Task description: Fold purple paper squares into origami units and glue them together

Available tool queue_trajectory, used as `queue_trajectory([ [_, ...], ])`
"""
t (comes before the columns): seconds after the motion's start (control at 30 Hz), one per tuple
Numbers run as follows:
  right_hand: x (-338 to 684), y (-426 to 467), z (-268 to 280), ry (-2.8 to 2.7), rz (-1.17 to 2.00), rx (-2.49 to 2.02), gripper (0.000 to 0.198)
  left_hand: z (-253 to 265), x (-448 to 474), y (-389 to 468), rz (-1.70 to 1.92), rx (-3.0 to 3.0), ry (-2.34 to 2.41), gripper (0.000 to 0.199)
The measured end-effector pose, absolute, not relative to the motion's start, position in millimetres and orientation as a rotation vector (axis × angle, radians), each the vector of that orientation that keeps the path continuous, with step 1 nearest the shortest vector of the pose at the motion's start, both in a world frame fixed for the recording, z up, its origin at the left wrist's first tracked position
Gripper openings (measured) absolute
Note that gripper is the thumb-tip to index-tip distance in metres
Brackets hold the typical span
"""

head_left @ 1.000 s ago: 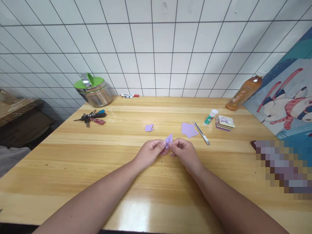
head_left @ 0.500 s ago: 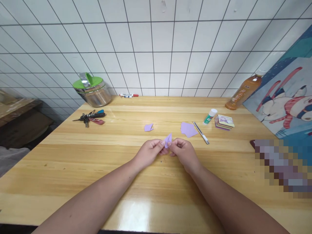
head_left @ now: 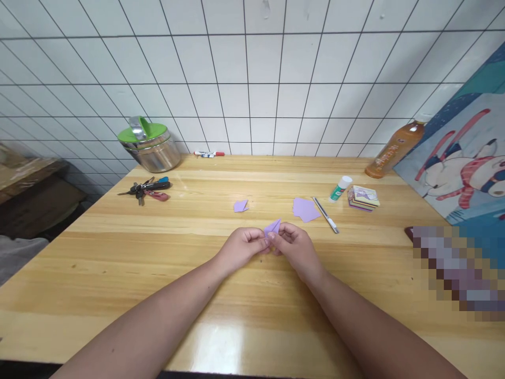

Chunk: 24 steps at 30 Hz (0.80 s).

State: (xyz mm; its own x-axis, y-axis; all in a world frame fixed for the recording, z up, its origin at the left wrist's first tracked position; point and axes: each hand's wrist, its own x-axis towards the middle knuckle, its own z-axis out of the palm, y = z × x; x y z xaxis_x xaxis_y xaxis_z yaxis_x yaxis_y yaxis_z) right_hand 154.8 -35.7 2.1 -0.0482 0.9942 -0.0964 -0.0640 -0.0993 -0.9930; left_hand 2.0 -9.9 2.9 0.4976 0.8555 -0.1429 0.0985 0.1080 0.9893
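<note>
Between my two hands is a small piece of folded purple paper (head_left: 272, 228), its pointed tip standing up and away from me. My left hand (head_left: 245, 246) pinches its left side, and my right hand (head_left: 295, 245) grips the lower right part with thumb and fingers. The fingertips hide the paper's bottom edge. Beyond my left hand lies another folded purple paper (head_left: 240, 206). A few flat purple sheets (head_left: 305, 209) rest beyond my right hand, with a slim utility knife (head_left: 325, 215) beside them.
A glue stick (head_left: 340, 189) and a stack of small paper (head_left: 363, 198) are at the right. Farther back leans a tea bottle (head_left: 394, 150). Keys (head_left: 145, 189), a green-lidded metal pot (head_left: 152, 150) and a marker (head_left: 209, 154) lie left and back on the wooden table (head_left: 158, 252).
The folded paper's tip has tilted slightly to the right. My right thumb has shifted left across the paper, and my left thumb has slid lower.
</note>
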Motion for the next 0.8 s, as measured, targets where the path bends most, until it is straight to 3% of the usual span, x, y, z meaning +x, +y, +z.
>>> queue_trajectory([
  [0.37,156.5,-32.8,-3.2,-1.131,1.229,-1.189,0.034,2.5,1.6,-11.3,0.649,1.343,0.807,0.026],
  [0.8,154.5,-33.4,-4.3,-1.189,1.166,-1.163,0.023,1.3,5.2,-12.4,0.81,1.508,0.971,0.028],
])
